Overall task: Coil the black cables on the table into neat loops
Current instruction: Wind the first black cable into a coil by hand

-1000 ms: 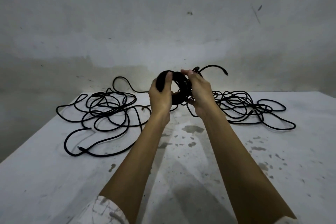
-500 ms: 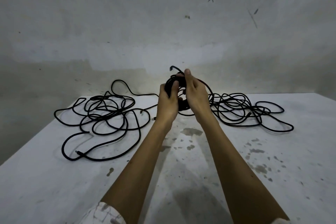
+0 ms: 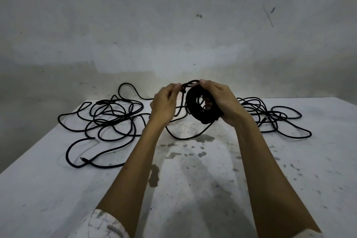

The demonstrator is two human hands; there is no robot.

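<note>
A tight black coil of cable (image 3: 195,106) hangs above the middle of the white table (image 3: 193,189). My right hand (image 3: 222,102) grips the coil from its right side, thumb on top and fingers through the hole. My left hand (image 3: 165,105) pinches the cable's loose end just left of the coil's top. A slack strand (image 3: 185,137) droops from the coil onto the table. A loose black cable tangle (image 3: 108,120) lies at the left. Another loose black tangle (image 3: 274,120) lies at the right, partly hidden by my right wrist.
A stained grey wall (image 3: 173,35) rises directly behind the table's far edge. The table's left edge (image 3: 38,141) runs diagonally toward me. Dark paint stains (image 3: 193,150) mark the table's middle. My patterned sleeve (image 3: 100,224) shows at the bottom.
My hands have drawn apart. The coil now sits in my right hand alone, turned face-on, while my left hand has shifted left, pinching the cable end. A slack strand now droops onto the table.
</note>
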